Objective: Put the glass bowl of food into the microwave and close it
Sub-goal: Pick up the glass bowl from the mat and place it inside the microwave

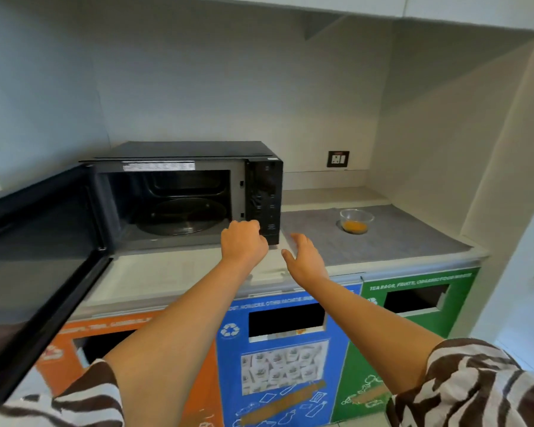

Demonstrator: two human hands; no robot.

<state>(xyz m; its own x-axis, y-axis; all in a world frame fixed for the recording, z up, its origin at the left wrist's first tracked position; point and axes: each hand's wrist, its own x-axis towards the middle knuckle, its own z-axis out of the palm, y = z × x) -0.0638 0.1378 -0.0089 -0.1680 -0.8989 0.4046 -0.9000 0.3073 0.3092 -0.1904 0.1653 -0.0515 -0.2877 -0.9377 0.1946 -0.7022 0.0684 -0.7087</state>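
Two bare hands reach forward at the centre of the frame, neither holding anything. The left hand [244, 240] is curled into a loose fist, knuckles up, in front of the lower right corner of the microwave [185, 192], right at the foot of its control panel [265, 201]; whether the fingers touch the panel cannot be told. The right hand [305, 257] is just to its right, fingers spread and relaxed, thumb out to the left, hovering over the front edge of the pale countertop [173, 272]. Both forearms come up from the bottom of the frame out of brown-and-white zebra-striped sleeves [475, 386]. The microwave is black and stands on the counter at centre left, with its door [34, 260] swung wide to the lower left of the frame. Its dark cavity is exposed, and a round glass turntable [187, 217] lies on its floor. The glass bowl [356, 220] sits at centre right on a grey mat [392, 238], well apart from both hands and to the right of the microwave, upright, with orange-yellow food at its bottom. A dark wall socket [338, 159] is set in the back wall above the mat. Below the counter, across the lower frame, are three bin fronts with slots: an orange panel [198, 374] at left, a blue panel [278, 365] with a recycling symbol in the middle, and a green panel [420, 303] at right.
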